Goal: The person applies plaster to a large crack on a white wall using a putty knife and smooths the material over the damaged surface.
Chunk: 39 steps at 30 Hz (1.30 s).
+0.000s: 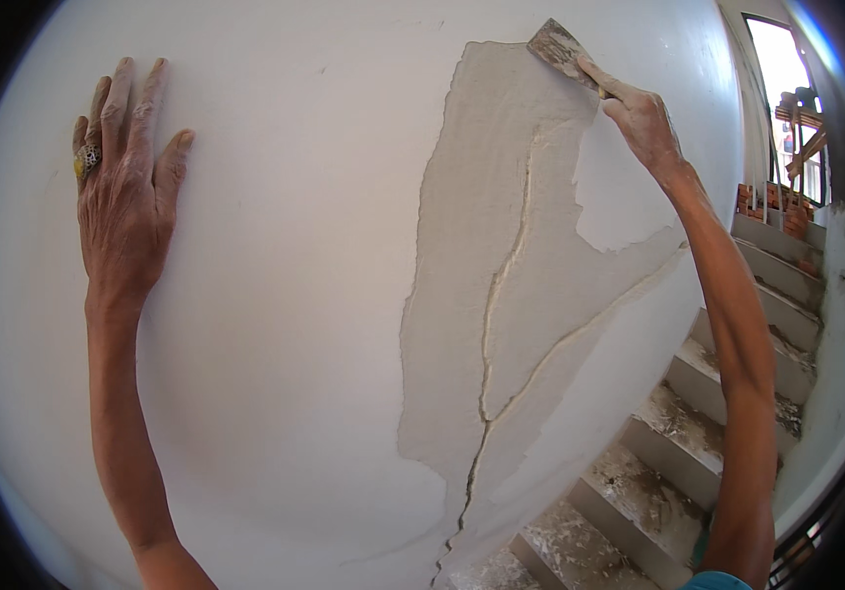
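Observation:
My right hand (643, 126) grips the handle of a putty knife (562, 49), its stained blade against the white wall (294, 324) at the top edge of a grey scraped patch (462, 197). A forked crack (491, 324) runs through that patch; its upper branches look filled with pale paste, while the bottom end shows as a dark, jagged line. On the left, my left hand (127, 182) lies flat on the wall with fingers stretched out and a ring on one finger. Nothing is held in it.
Dusty, debris-strewn stairs (639, 482) climb on the right, below and behind my right arm. At their top stand red bricks (771, 202) and a wooden frame (804, 138) before a bright window (776, 59). Another wall (840, 285) borders the stairs at far right.

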Available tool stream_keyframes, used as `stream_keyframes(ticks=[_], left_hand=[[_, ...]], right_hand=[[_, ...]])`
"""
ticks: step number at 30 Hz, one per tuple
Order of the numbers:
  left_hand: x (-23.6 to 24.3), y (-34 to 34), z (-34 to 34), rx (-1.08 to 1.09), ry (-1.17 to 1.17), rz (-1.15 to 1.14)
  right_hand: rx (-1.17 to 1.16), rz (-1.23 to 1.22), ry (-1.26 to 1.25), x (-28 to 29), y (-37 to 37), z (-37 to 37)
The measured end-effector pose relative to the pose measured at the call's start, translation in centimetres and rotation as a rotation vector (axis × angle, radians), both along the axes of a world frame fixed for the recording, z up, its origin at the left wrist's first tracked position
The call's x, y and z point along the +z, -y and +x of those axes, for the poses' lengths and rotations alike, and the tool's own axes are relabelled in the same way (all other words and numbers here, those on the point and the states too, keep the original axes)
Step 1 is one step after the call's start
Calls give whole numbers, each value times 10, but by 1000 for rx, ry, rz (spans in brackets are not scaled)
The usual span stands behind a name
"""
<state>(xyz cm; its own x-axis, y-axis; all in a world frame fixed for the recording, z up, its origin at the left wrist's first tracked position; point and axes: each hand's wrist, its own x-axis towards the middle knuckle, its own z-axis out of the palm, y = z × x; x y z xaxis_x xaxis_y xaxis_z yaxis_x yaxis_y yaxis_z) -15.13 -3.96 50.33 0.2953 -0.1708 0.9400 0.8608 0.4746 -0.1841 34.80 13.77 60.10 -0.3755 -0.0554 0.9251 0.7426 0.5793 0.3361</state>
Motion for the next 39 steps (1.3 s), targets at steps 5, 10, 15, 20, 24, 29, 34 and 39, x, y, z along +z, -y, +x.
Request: stream_keyframes(ticks=[5,10,15,20,24,29,34,39], left_hand=[[1,0,-7,3,-19,6],[2,-3,-4,-25,-36,24],[1,-4,-5,-26,-28,28],[-1,-4,4,-51,4,7],[0,1,-2,-43,-22,-1],[-3,-4,9,-108,-3,-39],[1,-3,5,-67,-9,3],[1,-4,6,-85,-30,8]], right_hand=[[-18,-57,27,0,4,1],[-100,-136,-19,4,7,-3],[-90,-62,70,-1,3,-8],[-49,-27,79,-1,11,-29],[-69,65,104,7,19,-61],[-117,96,105,20,3,-14],[-108,-57,34,1,21,-33],[-132,58,86,4,10,-19]])
